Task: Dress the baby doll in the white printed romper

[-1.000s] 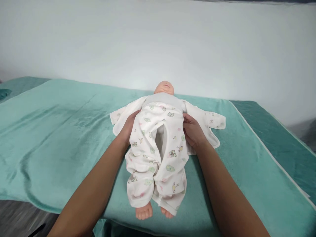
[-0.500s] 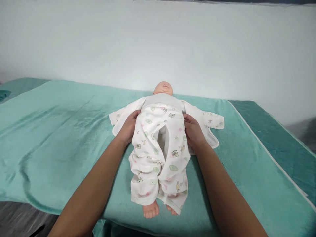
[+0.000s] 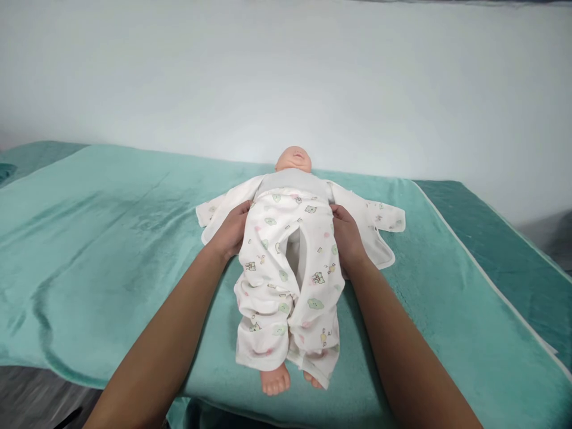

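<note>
Your left hand [image 3: 235, 229] curls against the pants [image 3: 272, 271] at ten o'clock, just below the waist, your right hand [image 3: 346, 232] likewise at two; the fingertips are hidden, so I can't tell whether either grips. The printed white pants are on the doll [image 3: 292, 181], lying face up, head [image 3: 294, 157] at twelve, bare feet [image 3: 276, 380] at six. A white jacket [image 3: 355, 217] spreads toward ten and two on the green cloth [image 3: 116, 262].

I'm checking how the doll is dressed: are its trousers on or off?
On: the trousers reach the grey torso, and feet show below the cuffs.
</note>
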The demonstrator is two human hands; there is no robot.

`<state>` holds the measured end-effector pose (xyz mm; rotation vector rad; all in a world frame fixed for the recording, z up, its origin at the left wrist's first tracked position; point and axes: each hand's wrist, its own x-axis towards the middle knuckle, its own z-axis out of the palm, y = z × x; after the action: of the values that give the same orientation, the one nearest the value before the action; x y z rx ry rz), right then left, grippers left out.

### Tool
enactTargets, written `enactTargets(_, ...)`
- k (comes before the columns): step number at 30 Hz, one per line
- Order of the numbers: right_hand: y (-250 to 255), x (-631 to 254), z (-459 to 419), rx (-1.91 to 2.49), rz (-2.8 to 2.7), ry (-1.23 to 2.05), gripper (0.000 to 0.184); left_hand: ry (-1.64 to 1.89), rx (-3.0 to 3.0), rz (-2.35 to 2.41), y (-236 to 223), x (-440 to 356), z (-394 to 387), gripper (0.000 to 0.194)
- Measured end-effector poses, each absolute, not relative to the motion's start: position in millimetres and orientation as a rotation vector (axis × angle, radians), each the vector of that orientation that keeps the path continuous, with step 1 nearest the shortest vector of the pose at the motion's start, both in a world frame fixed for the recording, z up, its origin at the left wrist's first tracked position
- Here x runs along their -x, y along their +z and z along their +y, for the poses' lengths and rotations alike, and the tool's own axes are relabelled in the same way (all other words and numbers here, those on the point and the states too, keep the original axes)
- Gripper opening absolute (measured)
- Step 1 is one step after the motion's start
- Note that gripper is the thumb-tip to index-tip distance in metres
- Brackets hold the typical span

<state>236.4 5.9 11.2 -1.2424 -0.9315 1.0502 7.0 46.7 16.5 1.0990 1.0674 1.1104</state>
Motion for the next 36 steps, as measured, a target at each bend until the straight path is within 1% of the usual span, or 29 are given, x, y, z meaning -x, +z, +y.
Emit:
enactTargets(6, 7.6, -237.5, 7.5, 1.268, -0.947, 1.038, 0.022, 1.081, -1.088, 1.024, 15.9, -6.4, 46.3, 0.033)
enactTargets(9, 3.6, -240.3, 8.3, 1.282, -1.053, 1.012, 0.021, 1.053, -1.096, 0.959, 14.3, -6.0, 47.5, 0.036)
enactTargets(14, 3.2, -245.8, 6.2, 1.361, -1.238, 0.94, 0.026, 1.014, -1.158, 0.889, 12.4, -3.9, 48.9, 0.042)
enactTargets(19, 7.5, -246.9, 3.3, 1.326, -1.267, 0.959, 0.03, 1.024, -1.172, 0.892, 12.9, -2.6, 48.1, 0.042)
enactTargets(26, 12.0, -250.9, 5.2, 1.28, -1.289, 1.038, 0.025, 1.016, -1.204, 0.928, 8.9, -1.9, 52.7, 0.038)
enactTargets(36, 9.5, -249.2, 6.3, 1.278, -1.289, 1.025, 0.025, 1.084, -1.41, 1.106, 17.3, -6.2, 44.4, 0.032)
